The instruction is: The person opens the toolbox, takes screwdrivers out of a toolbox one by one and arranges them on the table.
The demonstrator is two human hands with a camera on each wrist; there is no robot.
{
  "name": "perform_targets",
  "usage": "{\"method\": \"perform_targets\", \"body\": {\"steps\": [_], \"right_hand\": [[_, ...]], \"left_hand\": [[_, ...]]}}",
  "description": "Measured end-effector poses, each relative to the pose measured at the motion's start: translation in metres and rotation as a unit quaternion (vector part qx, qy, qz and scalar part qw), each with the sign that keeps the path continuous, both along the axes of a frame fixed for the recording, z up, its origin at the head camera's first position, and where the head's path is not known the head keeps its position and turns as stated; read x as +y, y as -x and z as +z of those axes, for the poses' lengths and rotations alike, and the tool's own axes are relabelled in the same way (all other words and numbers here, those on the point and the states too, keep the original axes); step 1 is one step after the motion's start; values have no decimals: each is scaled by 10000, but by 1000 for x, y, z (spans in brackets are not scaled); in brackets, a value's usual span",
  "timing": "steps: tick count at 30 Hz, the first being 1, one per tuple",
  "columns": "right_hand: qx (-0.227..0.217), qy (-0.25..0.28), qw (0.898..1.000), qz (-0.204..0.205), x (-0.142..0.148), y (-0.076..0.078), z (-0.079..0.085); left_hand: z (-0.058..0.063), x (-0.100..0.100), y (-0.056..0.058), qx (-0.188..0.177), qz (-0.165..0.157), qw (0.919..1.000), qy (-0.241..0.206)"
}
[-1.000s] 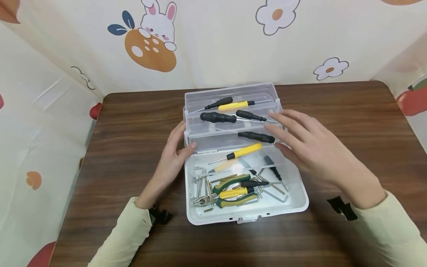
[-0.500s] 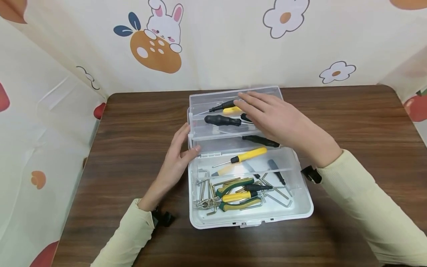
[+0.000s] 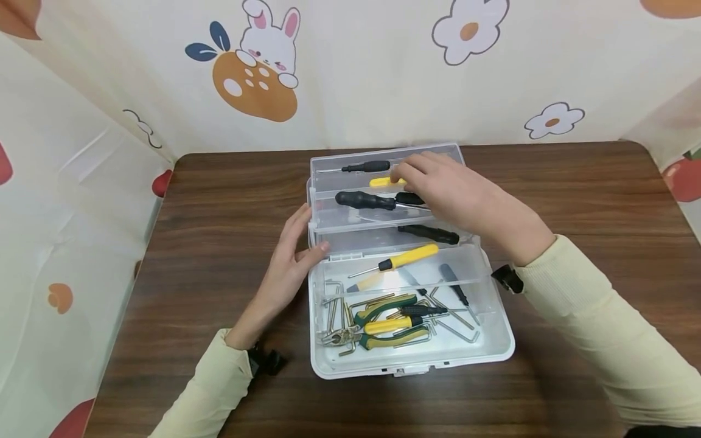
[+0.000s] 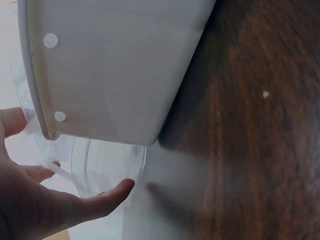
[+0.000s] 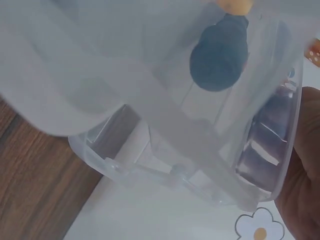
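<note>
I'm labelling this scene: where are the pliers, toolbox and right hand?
Pliers (image 3: 386,340), head view: on the lower handle.
Toolbox (image 3: 454,363), head view: on the front rim.
Right hand (image 3: 451,190), head view: on its back.

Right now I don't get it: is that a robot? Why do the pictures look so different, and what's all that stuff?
No robot! These are a person's two bare hands. One view looks down from the head; the other two are close-ups from the left and right wrists.

On the wooden table sits an open toolbox. Its clear trays hold screwdrivers; below lie pliers and bent metal keys.

The left hand rests against the side of the trays. The right hand reaches into the top one, fingers at a yellow handle. I can't tell if it's gripping it.
</note>
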State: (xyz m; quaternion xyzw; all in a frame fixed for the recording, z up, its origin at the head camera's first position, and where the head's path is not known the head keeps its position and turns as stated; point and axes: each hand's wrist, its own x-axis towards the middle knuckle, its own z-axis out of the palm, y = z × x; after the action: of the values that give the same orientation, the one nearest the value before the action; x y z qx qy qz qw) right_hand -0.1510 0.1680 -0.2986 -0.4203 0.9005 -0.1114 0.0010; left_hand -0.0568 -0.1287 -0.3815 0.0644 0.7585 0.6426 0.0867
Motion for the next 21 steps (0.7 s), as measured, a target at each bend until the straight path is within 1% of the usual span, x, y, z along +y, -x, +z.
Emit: {"method": "perform_targets", "body": {"steps": [5, 8, 12, 17, 19, 21], "right_hand": [[242, 258, 9993, 109, 1, 1, -2], [403, 321, 9985, 206, 1, 1, -2], [399, 279, 9987, 135, 0, 1, -1], [-129, 143, 9996, -219, -2, 4, 3], [-316, 57, 9990, -310, -3, 7, 5], [-406, -33, 9986, -343, -3, 9, 7]], "left_hand": [[0, 0, 0, 4, 15, 10000, 18], [0, 1, 0, 6, 34, 10000, 36], [0, 0, 0, 10, 36, 10000, 32], [-1, 0, 0, 5, 26, 10000, 2], [-1, 0, 0, 19, 20, 10000, 17], [-1, 0, 0, 37, 15, 10000, 36]]}}
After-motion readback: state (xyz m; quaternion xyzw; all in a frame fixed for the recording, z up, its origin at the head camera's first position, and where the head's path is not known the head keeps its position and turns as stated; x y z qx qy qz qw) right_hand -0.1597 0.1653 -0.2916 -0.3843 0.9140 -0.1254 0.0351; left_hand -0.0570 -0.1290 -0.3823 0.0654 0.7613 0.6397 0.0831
